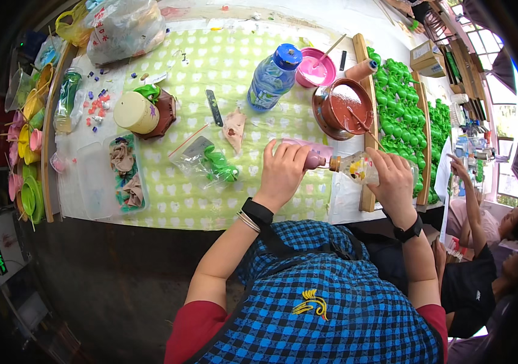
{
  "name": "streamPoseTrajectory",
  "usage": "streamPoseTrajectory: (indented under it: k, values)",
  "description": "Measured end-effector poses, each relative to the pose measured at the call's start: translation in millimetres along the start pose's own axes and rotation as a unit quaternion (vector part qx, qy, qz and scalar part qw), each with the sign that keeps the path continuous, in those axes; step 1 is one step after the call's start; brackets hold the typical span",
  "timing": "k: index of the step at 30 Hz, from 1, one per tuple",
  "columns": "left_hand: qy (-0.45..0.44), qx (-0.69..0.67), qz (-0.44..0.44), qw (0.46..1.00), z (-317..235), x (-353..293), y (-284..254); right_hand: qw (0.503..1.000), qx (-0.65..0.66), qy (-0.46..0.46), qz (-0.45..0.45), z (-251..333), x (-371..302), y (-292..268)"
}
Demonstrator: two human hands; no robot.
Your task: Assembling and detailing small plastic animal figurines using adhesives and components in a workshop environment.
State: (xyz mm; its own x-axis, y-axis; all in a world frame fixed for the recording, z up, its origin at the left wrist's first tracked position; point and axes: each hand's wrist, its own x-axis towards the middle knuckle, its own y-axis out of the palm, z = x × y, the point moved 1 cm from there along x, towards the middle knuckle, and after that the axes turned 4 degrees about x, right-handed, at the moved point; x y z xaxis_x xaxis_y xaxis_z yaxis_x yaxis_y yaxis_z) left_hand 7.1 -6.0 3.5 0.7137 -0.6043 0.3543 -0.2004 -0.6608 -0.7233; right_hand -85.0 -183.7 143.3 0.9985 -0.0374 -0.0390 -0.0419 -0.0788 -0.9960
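Note:
My left hand (282,173) is closed around a small mauve-pink container (314,160), most of it hidden by the fingers. My right hand (392,185) grips a clear plastic bottle (359,168) with yellowish patches, tipped on its side. The bottle's neck (335,163) points left at the mauve container's end; whether they touch, I cannot tell. Beneath them lies a pinkish sheet (310,147) on the green patterned tablecloth (192,206). Beyond my hands stands a pot of reddish-brown paint (347,103) with a stick in it. To its left are a pink bowl (318,67) and a blue-capped bottle (275,77).
Green moulded figures (399,109) fill trays with wooden rails (368,182) at right. Left of my hands lie a plastic bag with a green figure (219,164), a stained rag (234,129) and a knife (214,108). Two people (474,279) sit at far right.

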Motion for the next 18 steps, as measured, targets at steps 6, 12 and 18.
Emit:
streamPoseTrajectory:
  k: [6, 12, 18]
  values:
    - [0.015, 0.009, -0.024, 1.000, 1.4, 1.8, -1.5, 1.000, 0.006, -0.001, -0.017, 1.3, 0.9, -0.7]
    - [0.012, 0.008, -0.020, 1.000, 0.6, 3.2, -0.2, 1.000, 0.006, 0.001, -0.018, -1.2, 1.1, -1.1]
    - [0.011, 0.010, -0.014, 1.000, 1.1, 3.5, 1.5, 1.000, 0.007, 0.003, -0.021, -3.2, 1.2, 0.1]
